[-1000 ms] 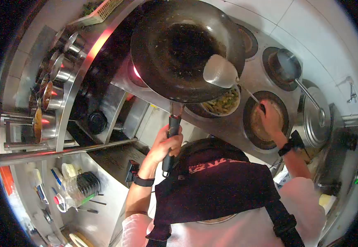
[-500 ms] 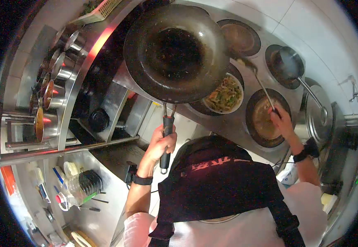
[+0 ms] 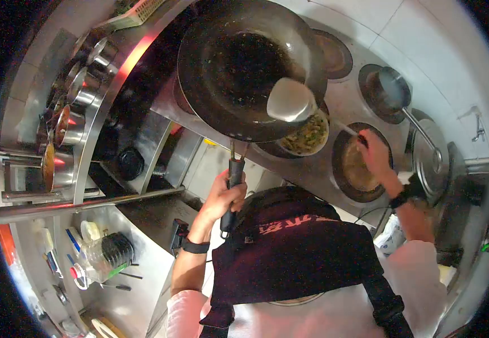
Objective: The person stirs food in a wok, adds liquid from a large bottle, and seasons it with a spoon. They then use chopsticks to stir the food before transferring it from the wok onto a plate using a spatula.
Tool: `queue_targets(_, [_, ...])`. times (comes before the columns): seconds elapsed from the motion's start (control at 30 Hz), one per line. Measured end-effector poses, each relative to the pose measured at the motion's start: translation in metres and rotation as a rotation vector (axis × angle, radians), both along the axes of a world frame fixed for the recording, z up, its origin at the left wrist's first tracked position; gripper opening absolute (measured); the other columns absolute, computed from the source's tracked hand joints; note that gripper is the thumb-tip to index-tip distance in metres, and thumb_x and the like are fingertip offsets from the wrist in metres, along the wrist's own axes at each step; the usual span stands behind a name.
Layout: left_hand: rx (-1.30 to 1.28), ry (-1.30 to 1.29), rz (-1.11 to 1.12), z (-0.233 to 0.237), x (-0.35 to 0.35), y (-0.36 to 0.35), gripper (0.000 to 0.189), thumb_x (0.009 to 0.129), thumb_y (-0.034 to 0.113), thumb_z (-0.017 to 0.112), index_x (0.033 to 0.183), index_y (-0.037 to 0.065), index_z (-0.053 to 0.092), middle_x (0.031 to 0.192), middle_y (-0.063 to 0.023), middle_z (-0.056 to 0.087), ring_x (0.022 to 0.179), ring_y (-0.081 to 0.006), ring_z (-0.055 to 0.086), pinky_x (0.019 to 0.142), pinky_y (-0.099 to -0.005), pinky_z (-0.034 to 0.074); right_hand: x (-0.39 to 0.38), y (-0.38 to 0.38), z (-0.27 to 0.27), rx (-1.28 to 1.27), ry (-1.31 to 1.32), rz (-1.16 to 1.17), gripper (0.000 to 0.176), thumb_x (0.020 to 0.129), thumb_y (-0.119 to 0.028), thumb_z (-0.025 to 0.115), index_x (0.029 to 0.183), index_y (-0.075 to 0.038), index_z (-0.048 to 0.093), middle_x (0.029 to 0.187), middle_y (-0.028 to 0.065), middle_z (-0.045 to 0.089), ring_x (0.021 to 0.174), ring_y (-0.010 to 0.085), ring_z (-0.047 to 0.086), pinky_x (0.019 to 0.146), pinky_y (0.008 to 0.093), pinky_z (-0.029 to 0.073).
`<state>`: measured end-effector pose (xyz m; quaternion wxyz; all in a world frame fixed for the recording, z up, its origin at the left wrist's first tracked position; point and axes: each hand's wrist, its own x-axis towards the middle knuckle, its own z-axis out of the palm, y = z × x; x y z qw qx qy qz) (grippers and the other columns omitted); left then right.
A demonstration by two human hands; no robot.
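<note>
Here, left hand (image 3: 226,194) fisted round wok (image 3: 244,67) handle, right hand (image 3: 375,155) gripping ladle (image 3: 291,100)

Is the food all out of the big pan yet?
Nearly. Done: the greens sit on the plate, and the wok looks almost empty. In hand: the left hand holds the wok by its handle, and the right hand holds the ladle at its rim. Left: a few scraps sticking inside.

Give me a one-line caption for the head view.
Left hand holds a tilted wok by its handle; right hand holds a ladle at its rim, above a plate of greens.
</note>
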<state>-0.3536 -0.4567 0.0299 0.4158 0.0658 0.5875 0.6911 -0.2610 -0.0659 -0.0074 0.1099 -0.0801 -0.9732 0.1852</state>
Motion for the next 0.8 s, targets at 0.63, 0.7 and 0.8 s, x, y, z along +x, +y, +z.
queue_targets(0.63, [-0.072, 0.096, 0.047, -0.018, 0.005, -0.008, 0.011, 0.077, 0.0, 0.048, 0.082, 0.004, 0.039, 0.053, -0.0023, 0.044, 0.038, -0.0101, 0.042, 0.037, -0.0239, 0.033, 0.014, 0.021, 0.041, -0.792, -0.569, -0.196, 0.031, 0.086, -0.026, 0.052, 0.108, -0.004, 0.052, 0.085, 0.0084, 0.058, 0.077, 0.0161, 0.053, 0.074, 0.031, 0.044])
queue_targets(0.7, [-0.149, 0.148, 0.032, -0.017, 0.006, -0.006, 0.011, 0.078, 0.0, 0.049, 0.082, 0.004, 0.039, 0.054, -0.0024, 0.045, 0.04, -0.0102, 0.044, 0.037, -0.0247, 0.034, 0.005, 0.021, 0.043, -0.586, -0.238, 0.038, 0.023, 0.089, -0.028, 0.047, 0.079, -0.007, 0.049, 0.054, -0.0039, 0.04, 0.047, 0.0029, 0.039, 0.041, 0.0197, 0.028])
queue_targets(0.8, [-0.187, 0.171, 0.019, -0.018, 0.007, -0.005, 0.013, 0.078, 0.0, 0.05, 0.086, 0.002, 0.04, 0.054, -0.002, 0.044, 0.04, -0.0103, 0.044, 0.038, -0.0248, 0.034, 0.003, 0.001, 0.064, -0.443, -0.403, -0.158, 0.03, 0.086, -0.026, 0.049, 0.105, -0.002, 0.051, 0.086, 0.015, 0.059, 0.084, 0.0278, 0.057, 0.077, 0.0339, 0.044])
